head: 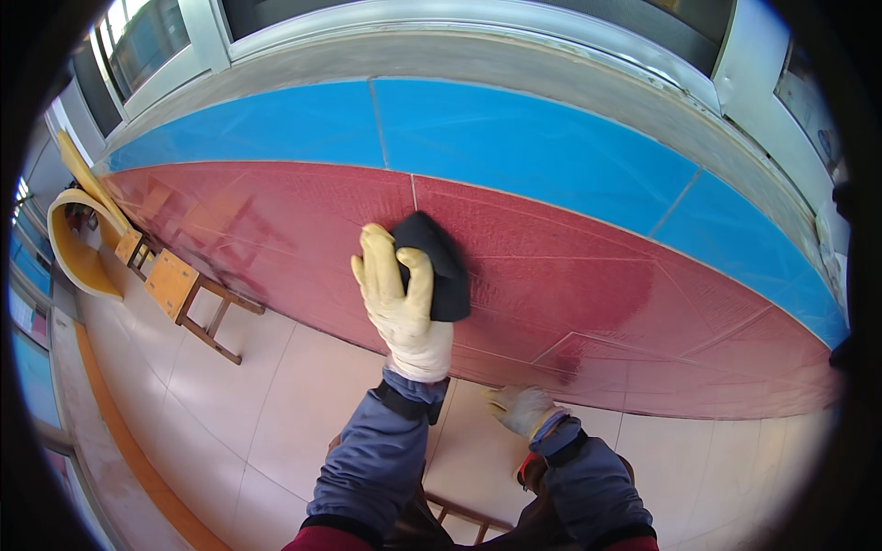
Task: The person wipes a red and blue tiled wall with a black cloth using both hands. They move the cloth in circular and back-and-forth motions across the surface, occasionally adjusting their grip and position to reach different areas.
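My left hand (403, 303), in a cream-yellow work glove, grips a black cloth or pad (448, 275). It presses this against the red tiled wall (331, 227) in front of me, with the thumb over the black material. Part of the wall around the cloth looks wet and darker red. Lower down and to the right, my right hand (520, 408) wears a pale glove and hovers near the foot of the wall, above my knee. Its fingers point left, and how far they are curled is unclear; nothing shows in it.
Blue tiles (510, 131) form a band above the red ones, below a grey sill (441, 58) and framed windows. A small wooden stool (172, 286) stands by the wall on the left, beside a yellow curved object (83, 241). Pale tiles (303, 392) cover the floor.
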Demonstrator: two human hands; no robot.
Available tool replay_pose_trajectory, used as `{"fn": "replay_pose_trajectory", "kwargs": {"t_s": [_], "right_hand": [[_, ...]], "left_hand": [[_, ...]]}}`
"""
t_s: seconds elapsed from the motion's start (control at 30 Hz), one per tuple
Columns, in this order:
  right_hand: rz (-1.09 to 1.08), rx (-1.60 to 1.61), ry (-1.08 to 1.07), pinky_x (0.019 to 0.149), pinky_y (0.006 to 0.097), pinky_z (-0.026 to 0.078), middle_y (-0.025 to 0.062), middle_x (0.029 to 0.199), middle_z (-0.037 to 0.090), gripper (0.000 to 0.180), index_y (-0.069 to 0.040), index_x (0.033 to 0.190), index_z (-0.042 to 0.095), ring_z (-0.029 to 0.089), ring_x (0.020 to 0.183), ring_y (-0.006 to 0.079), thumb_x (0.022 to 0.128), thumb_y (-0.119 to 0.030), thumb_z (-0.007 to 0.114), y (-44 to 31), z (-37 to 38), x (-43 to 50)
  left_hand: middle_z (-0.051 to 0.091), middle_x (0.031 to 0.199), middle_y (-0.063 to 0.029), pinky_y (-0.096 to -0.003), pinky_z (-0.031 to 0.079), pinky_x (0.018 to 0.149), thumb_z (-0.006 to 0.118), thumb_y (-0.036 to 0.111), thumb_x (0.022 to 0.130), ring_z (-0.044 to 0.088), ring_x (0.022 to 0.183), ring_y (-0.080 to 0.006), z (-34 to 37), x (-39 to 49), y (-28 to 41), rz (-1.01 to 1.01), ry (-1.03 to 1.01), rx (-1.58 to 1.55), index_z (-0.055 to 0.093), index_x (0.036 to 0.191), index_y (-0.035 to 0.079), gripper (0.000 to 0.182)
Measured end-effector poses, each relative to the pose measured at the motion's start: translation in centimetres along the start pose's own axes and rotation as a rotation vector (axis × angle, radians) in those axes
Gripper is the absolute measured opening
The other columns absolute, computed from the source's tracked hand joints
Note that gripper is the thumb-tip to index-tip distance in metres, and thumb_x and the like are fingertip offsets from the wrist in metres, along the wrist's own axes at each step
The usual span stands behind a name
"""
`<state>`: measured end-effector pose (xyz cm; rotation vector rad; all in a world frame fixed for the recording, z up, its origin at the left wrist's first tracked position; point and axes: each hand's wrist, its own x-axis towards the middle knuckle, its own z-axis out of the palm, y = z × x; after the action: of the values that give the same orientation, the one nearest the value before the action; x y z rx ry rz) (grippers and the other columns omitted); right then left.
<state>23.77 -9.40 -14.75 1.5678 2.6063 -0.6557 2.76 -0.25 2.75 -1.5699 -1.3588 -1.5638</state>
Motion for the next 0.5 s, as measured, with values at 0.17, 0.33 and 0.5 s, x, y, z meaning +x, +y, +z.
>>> {"fn": "replay_pose_trajectory", "kwargs": {"t_s": [0.17, 0.33, 0.5], "right_hand": [[-0.015, -0.018, -0.007, 0.082, 0.0546, 0.057, 0.0122, 0.109, 0.075, 0.035, -0.016, 0.116, 0.069, 0.071, 0.099, 0.0388, 0.099, -0.042, 0.054, -0.3, 0.1, 0.4], [0.019, -0.047, -0.080, 0.081, 0.0542, 0.057, 0.0132, 0.107, 0.075, 0.032, -0.016, 0.114, 0.069, 0.072, 0.097, 0.0391, 0.099, -0.041, 0.055, -0.6, -0.5, 0.6], [-0.022, -0.053, -0.017, 0.081, 0.0541, 0.057, 0.0145, 0.107, 0.075, 0.031, -0.016, 0.113, 0.069, 0.071, 0.098, 0.0391, 0.099, -0.040, 0.055, -0.4, -0.5, 0.2]], "left_hand": [[0.056, 0.109, -0.0188, -0.0524, 0.040, 0.074, 0.066, 0.007, 0.069, 0.059, 0.101, -0.0381, -0.8, -2.2, 2.2, 0.203, -0.372, -0.184, 0.059, 0.097, 0.008, 0.029], [0.062, 0.115, -0.0010, -0.0445, 0.041, 0.082, 0.068, 0.026, 0.068, 0.061, 0.106, -0.0243, -0.3, -3.6, 4.8, 0.410, -0.367, -0.255, 0.066, 0.096, 0.025, 0.029], [0.060, 0.109, -0.0051, -0.0462, 0.041, 0.078, 0.067, 0.025, 0.068, 0.060, 0.099, -0.0280, -0.8, -1.8, 3.0, 0.374, -0.474, -0.248, 0.063, 0.092, 0.021, 0.024]]}}
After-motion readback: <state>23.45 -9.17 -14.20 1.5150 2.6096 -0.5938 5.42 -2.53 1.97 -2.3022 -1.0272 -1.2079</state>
